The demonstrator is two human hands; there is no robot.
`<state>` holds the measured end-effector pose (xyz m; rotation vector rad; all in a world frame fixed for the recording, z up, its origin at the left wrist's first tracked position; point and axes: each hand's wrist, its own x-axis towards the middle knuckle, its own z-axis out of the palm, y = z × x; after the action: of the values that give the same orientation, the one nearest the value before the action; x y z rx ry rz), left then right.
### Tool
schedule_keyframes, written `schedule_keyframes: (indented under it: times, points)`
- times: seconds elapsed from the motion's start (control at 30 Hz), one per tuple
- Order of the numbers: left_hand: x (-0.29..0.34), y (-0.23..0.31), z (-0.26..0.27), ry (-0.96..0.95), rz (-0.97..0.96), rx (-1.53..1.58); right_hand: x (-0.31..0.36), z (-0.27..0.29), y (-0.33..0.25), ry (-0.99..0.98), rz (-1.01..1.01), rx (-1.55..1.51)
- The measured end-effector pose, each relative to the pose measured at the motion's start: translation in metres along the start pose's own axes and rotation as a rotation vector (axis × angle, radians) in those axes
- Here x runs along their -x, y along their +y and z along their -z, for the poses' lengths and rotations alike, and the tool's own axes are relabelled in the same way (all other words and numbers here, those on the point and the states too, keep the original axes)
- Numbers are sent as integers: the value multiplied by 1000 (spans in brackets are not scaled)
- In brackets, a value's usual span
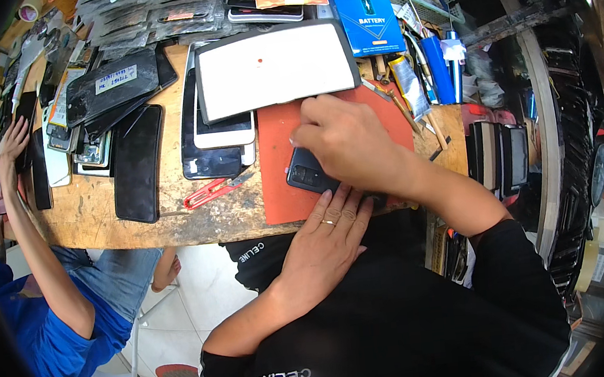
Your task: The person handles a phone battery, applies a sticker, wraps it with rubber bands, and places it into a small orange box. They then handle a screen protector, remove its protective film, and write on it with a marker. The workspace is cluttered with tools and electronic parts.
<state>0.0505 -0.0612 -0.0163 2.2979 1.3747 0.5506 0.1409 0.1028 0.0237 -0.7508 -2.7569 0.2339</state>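
Note:
A dark smartphone lies at a slant on an orange-red work mat near the table's front edge; its camera area shows at the left. My left hand, with a ring on one finger, has its fingers stretched out flat, fingertips at the phone's near edge. My right hand is closed above the phone's far part and covers much of it. Its fingers curl inward, and whatever they grip is hidden. Just beyond my right knuckles sits a white pad with a dark border.
Left of the mat lie a red-handled cutter, stacked phones and a black phone. A blue battery packet and several tools sit at the back right. At far left a co-worker's hand reaches over phone parts.

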Motion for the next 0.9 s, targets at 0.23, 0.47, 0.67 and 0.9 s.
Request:
schedule_keyframes:
  times: [0.23, 0.47, 0.67, 0.9]
  points:
    - [2, -3, -3, 7, 6, 130, 24, -20, 10, 56, -4, -111]
    - [26, -27, 44, 224, -202, 480, 94, 6, -7, 81, 89, -144]
    - [31, -65, 72, 786, 144, 459, 65, -41, -35, 116, 37, -126]
    - [27, -73, 78, 863, 140, 488, 124, 12, -17, 324, -93, 34]
